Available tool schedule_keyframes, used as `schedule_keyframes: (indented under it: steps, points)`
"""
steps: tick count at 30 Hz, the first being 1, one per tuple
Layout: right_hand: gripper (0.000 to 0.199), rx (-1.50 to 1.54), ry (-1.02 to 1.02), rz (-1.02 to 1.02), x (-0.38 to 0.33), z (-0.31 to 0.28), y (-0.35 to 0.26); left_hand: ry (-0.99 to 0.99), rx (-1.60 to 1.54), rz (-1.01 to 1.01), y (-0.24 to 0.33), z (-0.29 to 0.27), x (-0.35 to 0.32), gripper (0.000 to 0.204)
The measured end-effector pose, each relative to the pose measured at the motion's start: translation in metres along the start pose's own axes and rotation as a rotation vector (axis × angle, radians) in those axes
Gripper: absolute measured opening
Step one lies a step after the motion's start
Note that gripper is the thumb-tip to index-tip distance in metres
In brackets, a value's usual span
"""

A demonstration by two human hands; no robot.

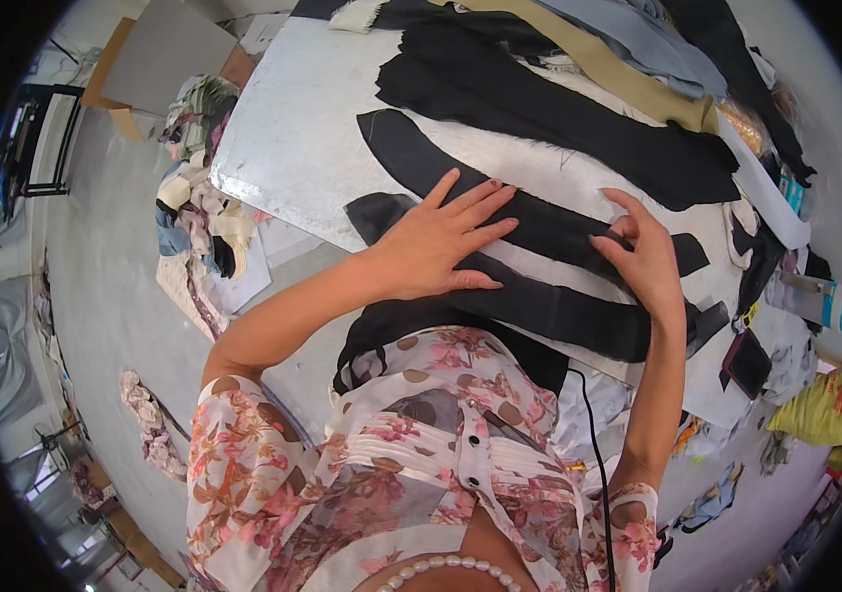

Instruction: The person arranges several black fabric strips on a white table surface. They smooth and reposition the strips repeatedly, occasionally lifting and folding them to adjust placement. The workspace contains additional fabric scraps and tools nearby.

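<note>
Head view: we judge the work partway along; the black pieces have been cut to shape and spread out, while we see no seam joining one to another, so any joining looks left to do.
Pale table (288, 113): a hard, smooth, lightly scuffed top, its corner pointing left; we see the black pieces laid across it.
Upper black panel (539, 111): the broadest piece near our hands, matt and soft-looking, with a jagged left end and a frayed lower edge.
Middle black strip (564, 230): long, gently curved and flat, lying between the panel and the lower strip, partly beneath our left hand.
Lower black strip (579, 318): another narrow curve, nearest our body, its weave too dark for us to make out.
Left hand (431, 245): our fingers are fanned wide and laid flat on the middle strip, pressing rather than gripping, thumb over the lower strip.
Right hand (650, 264): our thumb and forefinger are parted, the others curled; nothing shows between them, and we cannot tell whether the thumb touches cloth.
Loose threads (564, 158): thin, wispy, hanging off the panel.
</note>
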State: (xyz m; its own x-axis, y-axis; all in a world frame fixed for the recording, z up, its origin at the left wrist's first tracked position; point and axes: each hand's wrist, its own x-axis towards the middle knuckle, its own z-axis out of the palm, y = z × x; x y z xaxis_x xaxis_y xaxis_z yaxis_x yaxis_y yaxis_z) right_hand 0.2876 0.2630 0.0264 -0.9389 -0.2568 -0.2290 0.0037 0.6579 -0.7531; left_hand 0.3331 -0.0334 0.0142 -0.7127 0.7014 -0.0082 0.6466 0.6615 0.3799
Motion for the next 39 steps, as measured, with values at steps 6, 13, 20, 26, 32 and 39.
schedule_keyframes:
  steps: [6, 13, 20, 26, 32, 39]
  points:
    - [0.06, -0.263, 0.145, -0.102, -0.002, 0.008, 0.006, 0.047, 0.054, 0.026, 0.021, -0.001, 0.023, 0.072]
    - [0.058, -0.183, 0.136, -0.013, -0.008, -0.008, 0.015, 0.005, 0.005, 0.105, 0.027, 0.016, 0.035, 0.073]
    - [0.056, -0.223, 0.199, -0.081, -0.009, -0.008, 0.022, 0.075, 0.072, 0.2, 0.048, 0.035, 0.068, 0.075]
    - [0.053, 0.068, 0.13, 0.01, -0.022, -0.043, 0.05, 0.069, 0.038, 0.246, 0.043, 0.041, 0.071, 0.079]
    - [0.056, -0.017, 0.256, -0.019, -0.018, -0.042, 0.07, -0.044, 0.122, 0.175, 0.062, 0.021, 0.087, 0.078]
    - [0.06, 0.045, 0.293, 0.075, -0.027, -0.054, 0.073, 0.045, 0.041, 0.289, 0.062, 0.055, 0.106, 0.077]
